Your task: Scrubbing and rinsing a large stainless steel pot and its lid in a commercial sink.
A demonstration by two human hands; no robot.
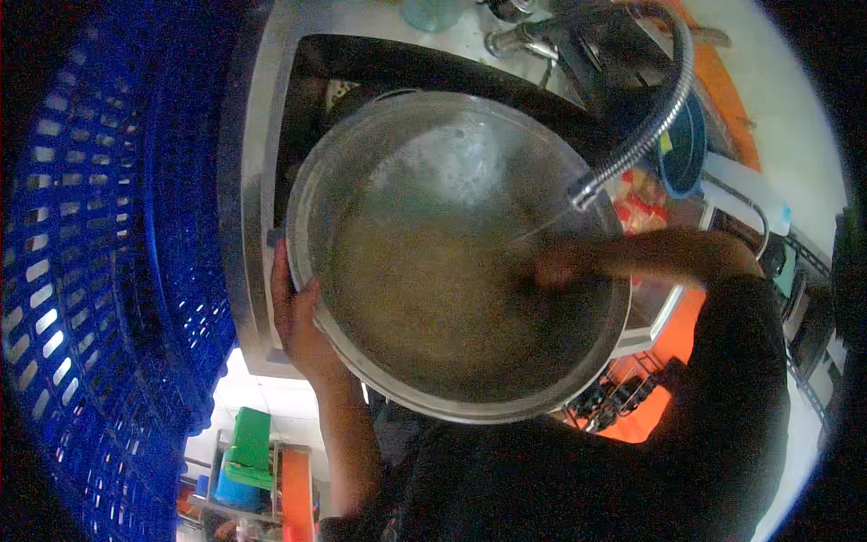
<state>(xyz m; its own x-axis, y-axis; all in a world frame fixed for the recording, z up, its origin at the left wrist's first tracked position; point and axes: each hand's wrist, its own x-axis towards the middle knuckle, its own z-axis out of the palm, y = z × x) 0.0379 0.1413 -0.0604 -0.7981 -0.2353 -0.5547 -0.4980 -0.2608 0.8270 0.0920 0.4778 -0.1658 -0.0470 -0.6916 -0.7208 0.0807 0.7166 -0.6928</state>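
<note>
A large round metal pot (467,410) is tilted over the sink (254,271), its wide mouth facing me. My left hand (301,332) grips the pot's left rim, thumb over the lip and fingers outside. Inside the pot, toward its right side, is my right hand (559,264), blurred and dark. Whether it holds something cannot be made out. From the nozzle of a flexible metal faucet hose (681,88), a thin stream of water runs into the pot near that hand. The pot's inner surface looks cloudy and brownish, with a bright reflection near the top.
Tall blue perforated plastic crates (74,223) stand close on the left. Faucet fittings (521,42) and a greenish container (431,12) are behind the sink. A blue bucket (683,152) sits at right. Lower left, a rack holds a green plastic container (249,440).
</note>
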